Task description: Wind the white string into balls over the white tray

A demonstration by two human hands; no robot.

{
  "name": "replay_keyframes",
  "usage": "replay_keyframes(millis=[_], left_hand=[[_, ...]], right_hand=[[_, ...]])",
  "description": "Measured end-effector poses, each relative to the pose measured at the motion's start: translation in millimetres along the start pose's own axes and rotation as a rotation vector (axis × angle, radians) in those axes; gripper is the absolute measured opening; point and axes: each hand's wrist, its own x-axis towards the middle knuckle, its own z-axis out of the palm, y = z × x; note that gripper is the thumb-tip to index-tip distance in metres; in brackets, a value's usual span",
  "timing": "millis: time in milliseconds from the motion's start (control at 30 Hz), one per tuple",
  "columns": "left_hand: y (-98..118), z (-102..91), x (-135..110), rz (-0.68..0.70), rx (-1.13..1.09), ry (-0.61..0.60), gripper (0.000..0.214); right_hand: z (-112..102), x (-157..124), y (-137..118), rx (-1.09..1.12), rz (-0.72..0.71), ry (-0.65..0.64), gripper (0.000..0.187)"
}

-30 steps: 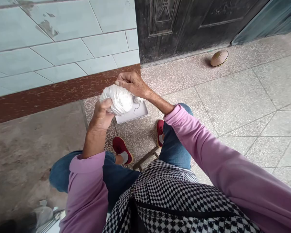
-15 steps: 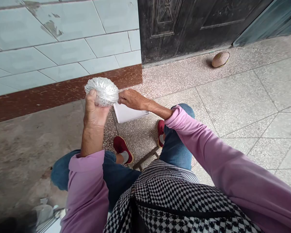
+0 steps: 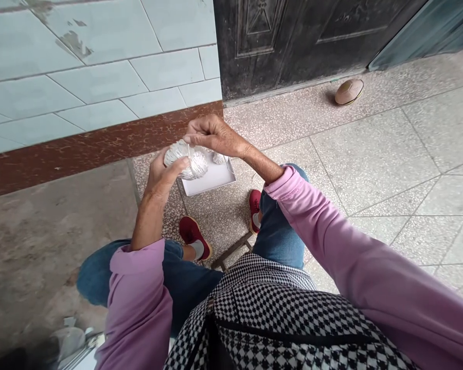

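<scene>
A shiny white ball of string (image 3: 195,163) is gripped in my left hand (image 3: 160,177), thumb lying across its front and fingers behind it. My right hand (image 3: 218,136) is at the ball's upper edge, with thumb and fingers pinched together on a strand of the string that runs down over the ball. Below and behind the ball, a shallow white tray (image 3: 210,183) lies on the floor, partly covered from view. Inside it, toward the right, sits a smaller whitish wound ball (image 3: 219,158), partly hidden by my right hand.
A tiled wall (image 3: 100,77) with a red-brown skirting meets a dark panelled door (image 3: 270,51). A pinkish-tan ball-like object (image 3: 349,92) rests on the floor by the door. My red shoes (image 3: 194,236) are near the tray. Assorted items, including a clear container (image 3: 69,340), stand at lower left.
My left hand has brought the ball of string to the right and slightly down, turning it. My right hand has risen from its side to its top. The smaller ball in the tray now shows.
</scene>
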Motion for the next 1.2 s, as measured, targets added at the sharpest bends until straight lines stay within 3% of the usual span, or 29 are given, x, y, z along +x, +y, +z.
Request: replay_keyframes(millis=[133,300,467,700,833,1033,1200], left_hand=[[-13.8,-12.1,-1.1,-0.052,0.006,-0.004,0.076],[-16.5,-10.5,-5.5,-0.022,-0.068,-0.108,0.080],[-10.4,-5.8,-9.5,0.004,-0.148,-0.029,0.092],[-5.2,-11.3,0.5,0.073,-0.194,0.079,0.086],[-2.6,-17.7,0.3,0.041,-0.165,0.095,0.092],[0.9,-32.5,-8.5,-0.029,-0.044,-0.074,0.103],[-0.1,-29.1,-0.8,0.055,-0.153,0.063,0.090]], right_hand=[[-2.3,4.6,1.0,0.005,0.017,0.060,0.060],[9.4,14.5,12.4,0.015,0.040,0.139,0.069],[13.7,21.9,15.6,-0.008,0.080,0.204,0.066],[20.8,20.3,20.2,-0.009,0.087,0.165,0.045],[26.2,16.2,35.0,0.075,0.093,0.135,0.042],[31.1,19.2,54.9,0.118,0.060,0.063,0.051],[37.8,18.8,55.8,-0.008,0.020,0.062,0.034]])
